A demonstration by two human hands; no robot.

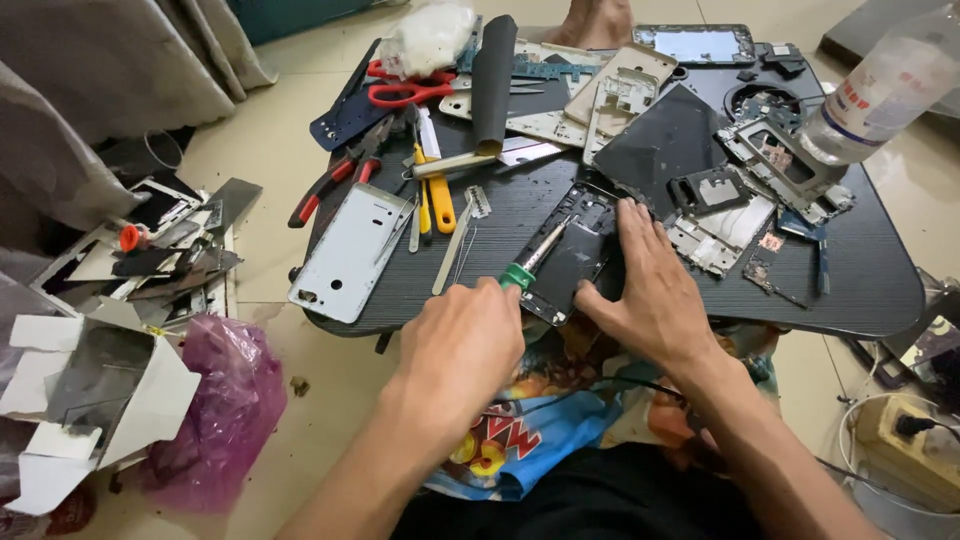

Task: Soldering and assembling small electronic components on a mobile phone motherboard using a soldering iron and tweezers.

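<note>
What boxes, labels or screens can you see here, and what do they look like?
Bottle label: on the clear bottle at the table's right top edge; white band with red and blue print.
Screen: far edge of the table; flat rectangle, dark frame, pale glare.
Box: floor at left; torn-open white card, grey inside.
Bag: beside the box; crumpled purple plastic.

Informal phone-repair spot on home floor, not proper workshop. Low black ridged plastic table [860, 270] sits on beige tiled floor [290, 110], person seated at its near edge. Tabletop crowded: red-handled scissors [400, 92], yellow-handled tool [438, 195], silver metal phone back cover [350, 250], stripped grey phone frames [775, 160]. Left of table: heap of discarded phone parts [165, 245], purple plastic bag [225, 405], grey curtain [110, 70]. Right of table: beige power strip [915, 440].
</note>
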